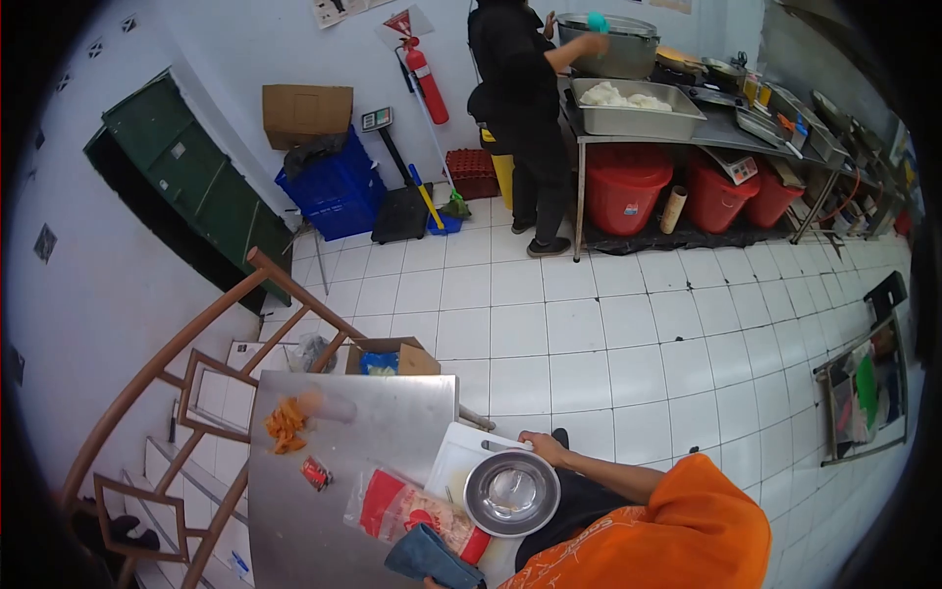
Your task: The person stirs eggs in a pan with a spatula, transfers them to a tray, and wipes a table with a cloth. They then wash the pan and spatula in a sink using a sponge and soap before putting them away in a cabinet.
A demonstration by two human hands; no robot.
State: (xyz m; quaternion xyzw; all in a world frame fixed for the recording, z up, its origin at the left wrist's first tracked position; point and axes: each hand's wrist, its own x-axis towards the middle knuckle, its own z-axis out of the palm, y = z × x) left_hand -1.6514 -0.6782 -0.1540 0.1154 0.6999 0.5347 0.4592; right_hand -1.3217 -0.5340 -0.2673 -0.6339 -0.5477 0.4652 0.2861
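Note:
On a white cutting board at the table's right edge stands a round steel bowl. My right hand is at the board's far corner beside the bowl's rim, fingers curled on the board's edge. Left of the bowl lies a clear plastic bag with a red part and pale pinkish bits inside. A folded blue-grey cloth overlaps the bag's lower end. Only a sliver of my left hand shows under the cloth at the frame's bottom; its fingers are hidden.
The steel table also carries a crumpled orange pile and a small red packet. A brown metal railing runs along its left. An open cardboard box stands behind. Another person works at the far counter.

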